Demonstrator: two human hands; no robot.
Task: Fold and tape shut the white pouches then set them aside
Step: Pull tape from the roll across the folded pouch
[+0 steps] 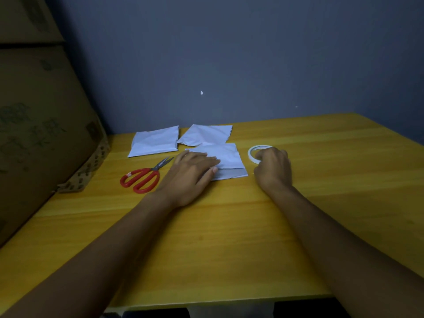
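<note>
1. Your left hand [195, 173] presses flat on the nearest white pouch [226, 161].
2. Your right hand [273, 168] curls its grip round the tape roll [254, 150], just beside that pouch.
3. Two more pouches [156, 141] lie behind; red scissors [144, 176] rest left on the yellow counter [229, 237].

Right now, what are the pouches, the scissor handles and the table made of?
Pouch under the left hand: likely thin plastic film, matte white, soft creases. Scissors: glossy red handles, probably plastic; grey metal blades. Table: yellow wood-grain top, possibly laminate.
</note>
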